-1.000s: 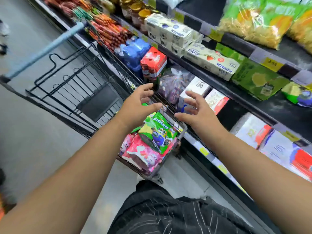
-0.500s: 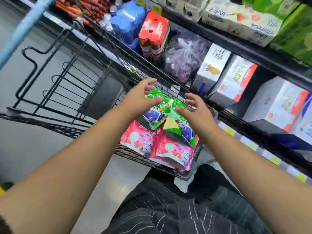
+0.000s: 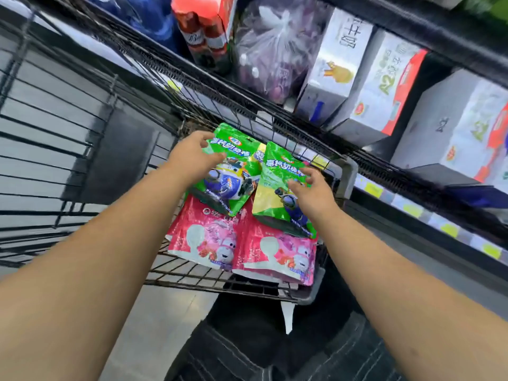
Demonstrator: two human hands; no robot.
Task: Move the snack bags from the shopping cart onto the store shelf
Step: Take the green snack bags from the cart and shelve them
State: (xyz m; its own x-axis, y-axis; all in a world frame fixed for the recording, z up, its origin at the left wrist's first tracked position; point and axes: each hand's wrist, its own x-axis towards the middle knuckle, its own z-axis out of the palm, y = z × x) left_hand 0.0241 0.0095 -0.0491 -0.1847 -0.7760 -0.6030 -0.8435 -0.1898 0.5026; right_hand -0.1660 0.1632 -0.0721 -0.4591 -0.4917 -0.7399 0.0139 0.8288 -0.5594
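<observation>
Green foil snack pouches atop pink pouches in black wire cart, tops toward store shelf, Chinese lettering blurred, left hand at one's edge, grip unclear, right hand splayed on other

Head-worn camera looks steeply down, close over the shopping cart.

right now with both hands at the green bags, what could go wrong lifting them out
1. Neither the left hand nor the right hand plainly grips yet; a glossy pouch could slip.
2. The left green bag and right green bag lie on the pink bags, which might get dragged along.
3. The cart's wire wall stands between them and the boxes on the shelf, so a pouch may snag.
</observation>
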